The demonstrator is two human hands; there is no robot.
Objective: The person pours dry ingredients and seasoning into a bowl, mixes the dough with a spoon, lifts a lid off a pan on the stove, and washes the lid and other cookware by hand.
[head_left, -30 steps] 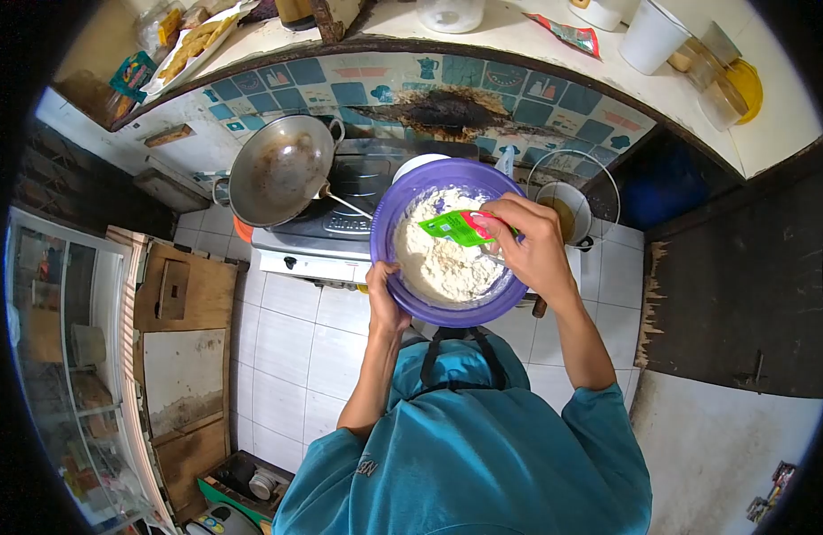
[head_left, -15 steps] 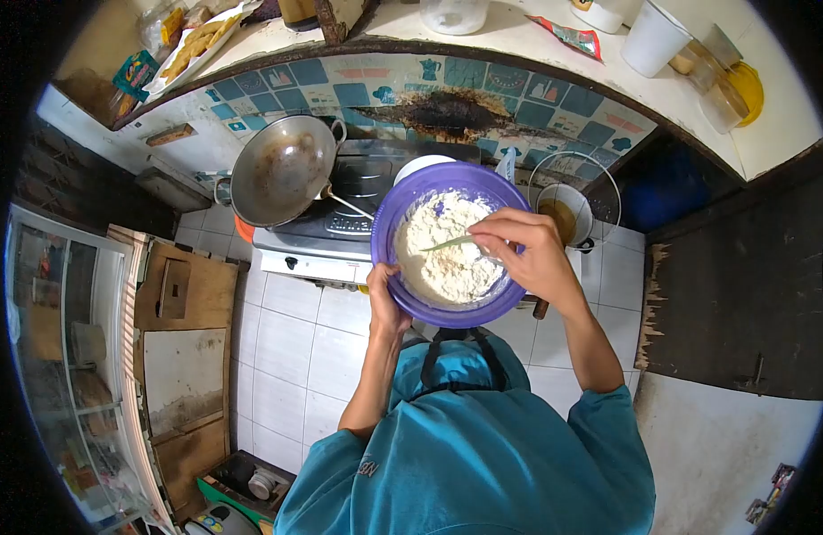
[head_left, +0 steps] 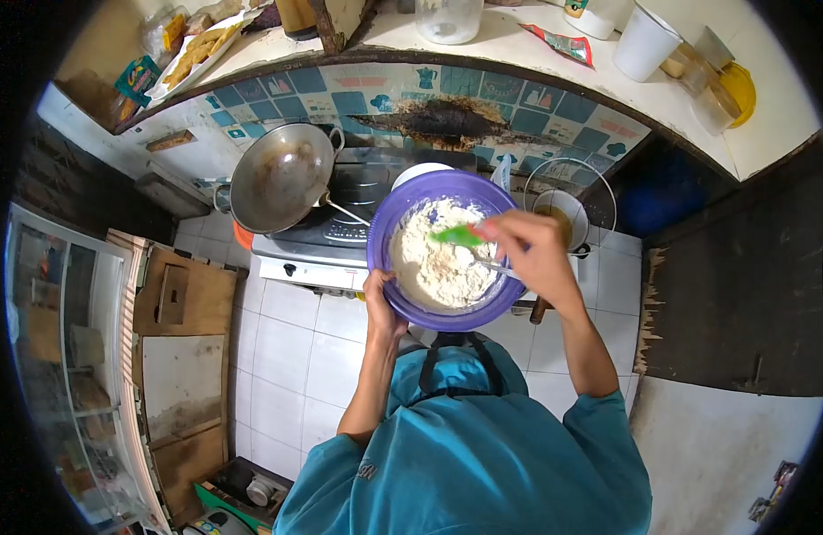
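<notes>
A purple bowl [head_left: 382, 207] is held over the front of the stove, with a pale, lumpy, floury mixture [head_left: 434, 267] inside. My left hand [head_left: 383, 306] grips its lower left rim, fingers underneath and out of sight. Above the bowl's right side, my right hand [head_left: 532, 248] pinches a small, flat green sachet [head_left: 458, 235] with some red by the fingers. Its print is too blurred to read. A metal spoon [head_left: 492, 265] rests in the mixture, its handle pointing right beneath my right hand.
A wok [head_left: 282, 178] stands on the left of the gas stove [head_left: 309, 272]. Behind the bowl is a white plate [head_left: 417, 173]. A pail with a wire handle [head_left: 563, 209] stands at the right. Overhead runs a shelf [head_left: 509, 53] with containers and food.
The sachet has turned from edge-on to show its broad green face. My right hand has shifted slightly right, uncovering the spoon. My left hand keeps its hold on the bowl.
</notes>
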